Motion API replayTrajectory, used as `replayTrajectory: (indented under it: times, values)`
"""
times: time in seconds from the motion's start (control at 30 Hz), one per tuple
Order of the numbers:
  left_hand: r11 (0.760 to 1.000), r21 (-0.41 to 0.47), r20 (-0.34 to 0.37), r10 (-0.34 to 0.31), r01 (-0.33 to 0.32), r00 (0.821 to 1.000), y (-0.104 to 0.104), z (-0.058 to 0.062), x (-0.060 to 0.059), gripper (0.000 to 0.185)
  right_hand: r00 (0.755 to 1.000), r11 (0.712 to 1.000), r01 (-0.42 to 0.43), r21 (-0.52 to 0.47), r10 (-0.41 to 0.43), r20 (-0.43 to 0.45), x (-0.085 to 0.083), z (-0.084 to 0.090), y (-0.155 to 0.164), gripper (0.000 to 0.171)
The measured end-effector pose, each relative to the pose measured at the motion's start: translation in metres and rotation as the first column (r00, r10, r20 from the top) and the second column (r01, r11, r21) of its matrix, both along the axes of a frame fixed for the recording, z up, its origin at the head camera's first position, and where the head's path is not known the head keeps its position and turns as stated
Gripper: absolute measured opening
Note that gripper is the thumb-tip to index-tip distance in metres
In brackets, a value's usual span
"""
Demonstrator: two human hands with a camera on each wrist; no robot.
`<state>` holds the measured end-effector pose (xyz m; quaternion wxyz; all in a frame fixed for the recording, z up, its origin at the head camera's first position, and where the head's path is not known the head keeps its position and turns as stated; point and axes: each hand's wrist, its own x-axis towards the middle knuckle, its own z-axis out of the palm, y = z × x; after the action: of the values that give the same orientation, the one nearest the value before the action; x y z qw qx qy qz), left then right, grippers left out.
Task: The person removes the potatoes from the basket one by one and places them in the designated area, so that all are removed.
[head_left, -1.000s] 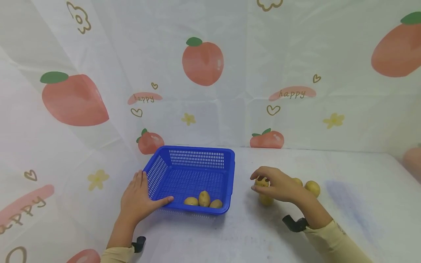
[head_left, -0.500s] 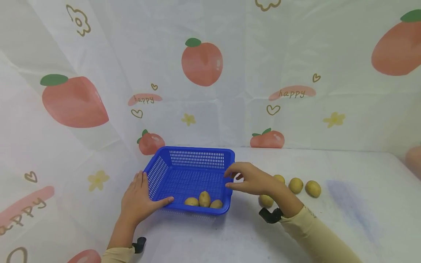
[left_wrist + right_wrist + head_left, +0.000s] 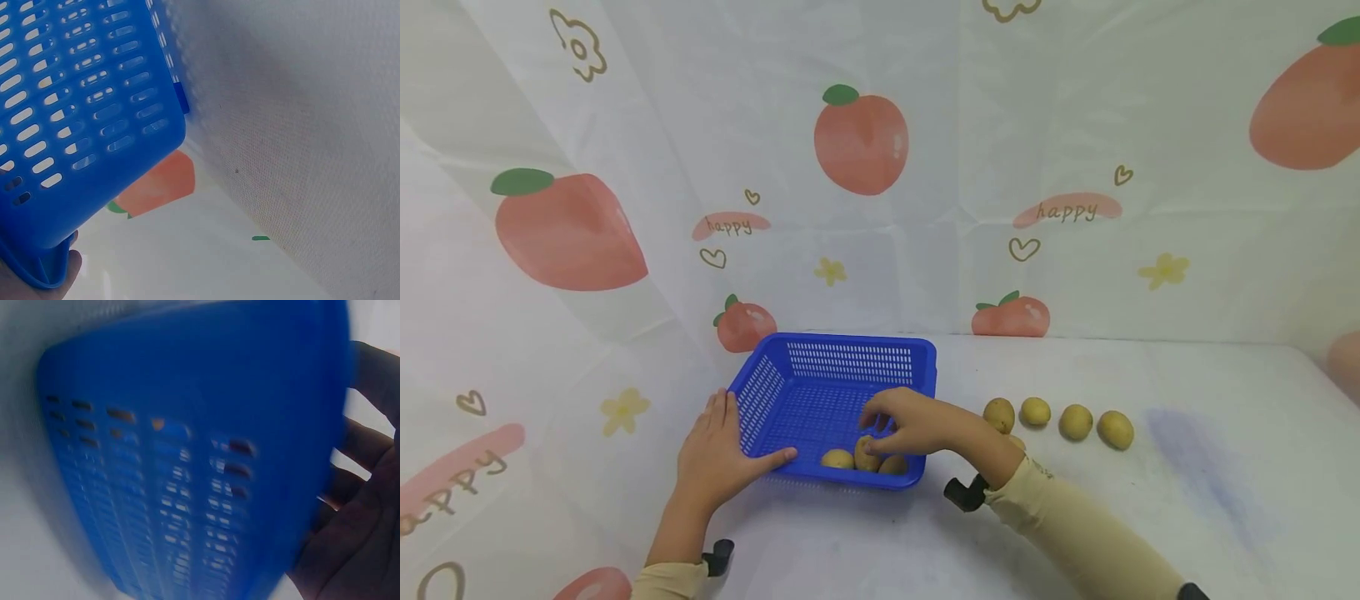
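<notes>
1. Basket (image 3: 838,367): blue plastic, slotted walls, standing on the white table (image 3: 1150,500) toward its left side. The slotted side wall also fills the left wrist view (image 3: 81,112), and the right wrist view shows it blurred (image 3: 187,456).
2. Left hand (image 3: 718,454): lies against the basket's near-left corner, fingers straight along the outer wall, thumb stretched along the front rim. It braces the basket and grips nothing.
3. Right hand (image 3: 910,421): reaches over the basket's right rim into the near part, fingers curved downward directly above the potatoes inside. From the head view I cannot tell whether a potato is pinched in the fingertips or the fingers hang loose; the right wrist view is too blurred to settle it.
4. Potatoes in the basket (image 3: 837,458): three show, along the near wall, side by side; the middle one is partly hidden by the right fingertips.
5. Potatoes on the table (image 3: 1075,422): four in a rough row to the right of the basket, apart from one another. A fifth may lie behind the right forearm; only a sliver shows.
6. Key relation: the row lies to the right of the right hand, across the basket's right rim. The right hand is far nearer to it than the left.
7. Backdrop (image 3: 865,142): white cloth printed with peaches.
</notes>
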<state>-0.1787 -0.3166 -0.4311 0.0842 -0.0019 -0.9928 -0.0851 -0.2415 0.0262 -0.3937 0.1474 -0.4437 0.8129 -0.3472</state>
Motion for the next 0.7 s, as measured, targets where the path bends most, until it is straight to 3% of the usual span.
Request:
replayTrajectory:
  times: [0.3,0.7]
  values:
    - [1.000,0.007,0.002,0.001,-0.001,1.000,-0.001,-0.002,-0.001,0.148,1.000,0.994,-0.006,0.106,0.007,-0.007,-0.004,-0.015,-0.020,0.030]
    - [1.000,0.007,0.004,0.001,-0.001,1.000,0.000,-0.001,-0.001,0.148,0.999,0.971,0.017,0.239,-0.007,-0.043,-0.014,-0.018,-0.040,0.028]
